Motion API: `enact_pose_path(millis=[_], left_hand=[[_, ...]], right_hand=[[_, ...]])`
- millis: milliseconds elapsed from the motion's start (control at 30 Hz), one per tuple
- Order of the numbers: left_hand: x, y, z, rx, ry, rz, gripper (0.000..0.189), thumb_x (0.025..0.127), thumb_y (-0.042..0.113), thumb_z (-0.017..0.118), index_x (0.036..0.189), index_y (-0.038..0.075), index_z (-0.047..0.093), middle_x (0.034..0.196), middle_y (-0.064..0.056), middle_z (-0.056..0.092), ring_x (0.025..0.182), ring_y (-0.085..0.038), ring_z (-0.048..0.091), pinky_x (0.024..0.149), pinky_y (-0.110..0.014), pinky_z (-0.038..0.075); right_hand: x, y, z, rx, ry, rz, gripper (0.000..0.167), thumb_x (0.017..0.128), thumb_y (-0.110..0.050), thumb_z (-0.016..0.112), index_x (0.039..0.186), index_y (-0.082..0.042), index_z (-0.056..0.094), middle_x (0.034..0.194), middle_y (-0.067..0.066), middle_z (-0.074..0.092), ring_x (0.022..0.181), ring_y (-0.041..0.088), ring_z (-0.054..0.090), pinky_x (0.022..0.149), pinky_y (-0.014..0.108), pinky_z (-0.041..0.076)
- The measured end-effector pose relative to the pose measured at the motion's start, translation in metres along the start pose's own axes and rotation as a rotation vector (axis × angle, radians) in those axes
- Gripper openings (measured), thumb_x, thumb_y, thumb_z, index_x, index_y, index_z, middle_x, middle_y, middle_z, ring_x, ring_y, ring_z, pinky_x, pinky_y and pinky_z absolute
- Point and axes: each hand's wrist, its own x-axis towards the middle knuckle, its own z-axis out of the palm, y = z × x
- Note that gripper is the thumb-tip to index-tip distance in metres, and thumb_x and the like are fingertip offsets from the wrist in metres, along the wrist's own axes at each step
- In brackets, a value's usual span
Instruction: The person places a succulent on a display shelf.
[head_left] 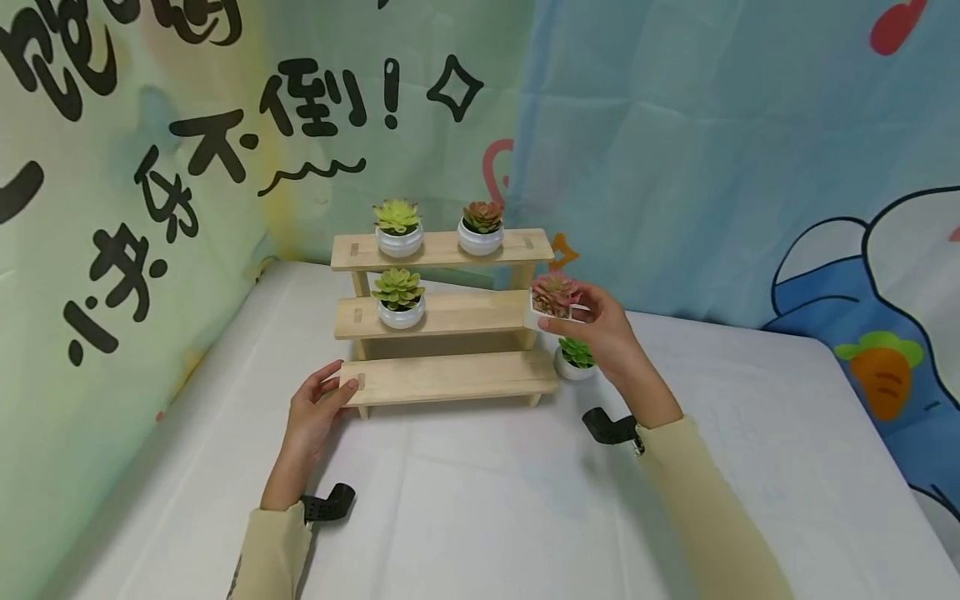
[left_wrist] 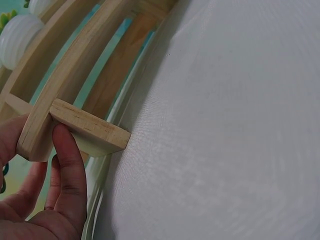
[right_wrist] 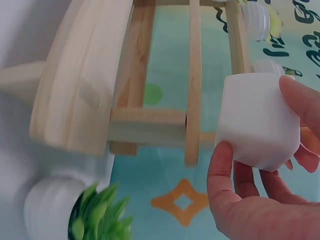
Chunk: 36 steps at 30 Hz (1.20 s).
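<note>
A three-step wooden plant stand [head_left: 450, 379] stands on the white-covered table. My left hand [head_left: 318, 408] grips the left end of its lowest step; in the left wrist view the index finger [left_wrist: 70, 165] lies under the board. In my right hand [head_left: 600, 325] is a white square pot with a pink succulent [head_left: 553, 293], held at the right end of the middle step. Seen from the right wrist, fingers and thumb close round the white pot [right_wrist: 257, 120]. Whether the pot touches the step, I cannot tell.
On the top step sit a yellow-green succulent [head_left: 399, 227] and a reddish-brown succulent [head_left: 482, 227]. A green succulent [head_left: 400, 296] is at the middle step's left. Another potted green plant [head_left: 576, 358] stands on the table right of the stand. Printed cloth [head_left: 637, 167] hangs behind.
</note>
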Motion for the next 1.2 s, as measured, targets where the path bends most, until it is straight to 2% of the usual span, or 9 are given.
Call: enact_pose_path(millis=[167, 433, 600, 700, 867, 1200], left_hand=[[0.001, 0.0, -0.001, 0.005, -0.003, -0.003, 0.052, 0.094, 0.007, 0.063, 0.142, 0.001, 0.044, 0.12, -0.013, 0.05, 0.075, 0.001, 0.059, 0.068, -0.016, 0.051], [0.006, 0.0, 0.003, 0.006, -0.003, 0.023, 0.052, 0.094, 0.006, 0.064, 0.141, 0.0, 0.045, 0.121, -0.017, 0.05, 0.077, 0.0, 0.059, 0.068, -0.016, 0.051], [0.006, -0.001, 0.003, -0.005, -0.005, 0.024, 0.051, 0.094, 0.005, 0.063, 0.141, -0.001, 0.045, 0.119, -0.015, 0.05, 0.077, -0.001, 0.059, 0.069, -0.016, 0.051], [0.004, -0.002, 0.001, -0.011, 0.0, 0.016, 0.051, 0.094, 0.004, 0.063, 0.141, -0.002, 0.045, 0.118, -0.014, 0.05, 0.077, -0.001, 0.059, 0.068, -0.016, 0.052], [0.002, -0.002, 0.0, -0.005, -0.001, 0.015, 0.051, 0.094, 0.005, 0.063, 0.141, -0.001, 0.045, 0.118, -0.015, 0.05, 0.077, -0.001, 0.059, 0.068, -0.016, 0.052], [0.003, -0.004, 0.0, -0.011, 0.009, 0.023, 0.05, 0.093, 0.003, 0.063, 0.14, -0.002, 0.046, 0.114, -0.012, 0.051, 0.076, -0.001, 0.059, 0.067, -0.016, 0.051]], right_hand=[[0.009, -0.003, 0.012, 0.042, -0.025, -0.014, 0.059, 0.089, -0.007, 0.07, 0.137, 0.0, 0.037, 0.123, 0.003, 0.045, 0.105, 0.014, 0.051, 0.087, 0.023, 0.045], [0.02, -0.007, 0.025, 0.069, -0.057, -0.017, 0.061, 0.089, -0.005, 0.068, 0.14, 0.001, 0.035, 0.125, 0.006, 0.045, 0.108, 0.015, 0.053, 0.086, 0.022, 0.047], [0.026, -0.006, 0.035, 0.073, -0.062, -0.014, 0.053, 0.087, -0.003, 0.071, 0.131, -0.003, 0.042, 0.119, 0.003, 0.047, 0.103, 0.013, 0.055, 0.083, 0.023, 0.049], [0.029, -0.006, 0.041, 0.053, -0.07, 0.005, 0.057, 0.087, -0.006, 0.072, 0.135, -0.004, 0.042, 0.125, 0.007, 0.047, 0.107, 0.016, 0.055, 0.084, 0.023, 0.049], [0.029, -0.009, 0.048, 0.029, -0.087, 0.018, 0.071, 0.087, -0.007, 0.072, 0.147, -0.003, 0.033, 0.141, 0.015, 0.042, 0.122, 0.027, 0.049, 0.093, 0.031, 0.047], [0.034, -0.015, 0.061, 0.011, -0.101, 0.02, 0.071, 0.087, -0.006, 0.071, 0.147, -0.004, 0.034, 0.141, 0.018, 0.041, 0.124, 0.032, 0.047, 0.097, 0.037, 0.045]])
